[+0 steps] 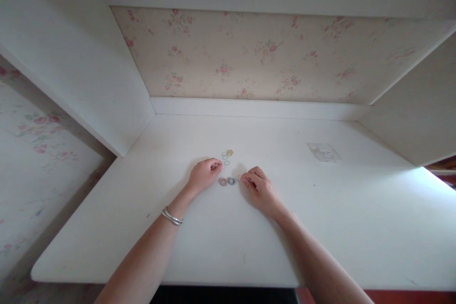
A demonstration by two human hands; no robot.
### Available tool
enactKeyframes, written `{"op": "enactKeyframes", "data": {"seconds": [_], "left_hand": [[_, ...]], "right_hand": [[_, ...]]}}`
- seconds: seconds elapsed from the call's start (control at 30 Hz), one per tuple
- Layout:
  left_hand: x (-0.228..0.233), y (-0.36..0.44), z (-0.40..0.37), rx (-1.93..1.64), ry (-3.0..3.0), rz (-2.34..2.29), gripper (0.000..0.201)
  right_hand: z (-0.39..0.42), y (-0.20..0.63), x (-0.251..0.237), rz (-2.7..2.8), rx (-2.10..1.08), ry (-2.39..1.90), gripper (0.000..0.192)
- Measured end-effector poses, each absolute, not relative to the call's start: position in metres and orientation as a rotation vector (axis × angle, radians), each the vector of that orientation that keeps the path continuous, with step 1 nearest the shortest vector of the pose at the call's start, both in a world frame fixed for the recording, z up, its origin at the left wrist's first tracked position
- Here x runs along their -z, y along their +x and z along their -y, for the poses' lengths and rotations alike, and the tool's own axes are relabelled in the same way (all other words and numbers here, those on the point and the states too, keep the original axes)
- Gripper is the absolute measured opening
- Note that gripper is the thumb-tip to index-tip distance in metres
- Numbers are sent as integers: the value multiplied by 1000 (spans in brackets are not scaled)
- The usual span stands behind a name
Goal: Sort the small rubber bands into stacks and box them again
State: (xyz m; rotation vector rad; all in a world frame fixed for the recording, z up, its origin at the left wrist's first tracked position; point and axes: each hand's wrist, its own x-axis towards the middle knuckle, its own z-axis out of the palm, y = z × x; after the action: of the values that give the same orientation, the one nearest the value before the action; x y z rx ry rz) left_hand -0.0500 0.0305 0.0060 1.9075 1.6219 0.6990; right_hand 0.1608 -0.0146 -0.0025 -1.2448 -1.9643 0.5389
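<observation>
Far left: floral wallpaper (39,142) is seen beside the white side panel (71,71) of the alcove. A flat white tabletop (221,242) is spread across the view.

Left hand (204,175) is rested on the tabletop, fingers curled inward toward the palm; something small seems pinched at the fingertips (215,166), but what it is cannot be told. A silver metal bangle (172,217) is worn on that wrist.

Just beyond the left fingertips, a small cluster of thin pale-blue and yellow elastic rings (227,155) is laid on the table. Between the two hands, two thicker small hair-tie rings, one pinkish and one blue-grey (227,181), are placed side by side, touching.

Right hand (258,186) is rested just right of that pair, fingers bent and closed loosely; whether anything is gripped cannot be told.

Further right, well apart, a small clear plastic bag (324,152) is laid flat. Rear wall is covered in rose-print wallpaper (263,57).
</observation>
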Motion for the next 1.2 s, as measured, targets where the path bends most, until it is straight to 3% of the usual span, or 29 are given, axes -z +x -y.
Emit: {"op": "enactKeyframes", "data": {"seconds": [0.5, 1.2], "left_hand": [[-3, -51, -32, -702, 1944, -1600, 27], [1, -52, -33, -714, 1970, -1593, 27]], "right_hand": [[12, 163, 8, 2172, -330, -1360, 24], [15, 162, 3, 2214, -345, -1341, 20]]}}
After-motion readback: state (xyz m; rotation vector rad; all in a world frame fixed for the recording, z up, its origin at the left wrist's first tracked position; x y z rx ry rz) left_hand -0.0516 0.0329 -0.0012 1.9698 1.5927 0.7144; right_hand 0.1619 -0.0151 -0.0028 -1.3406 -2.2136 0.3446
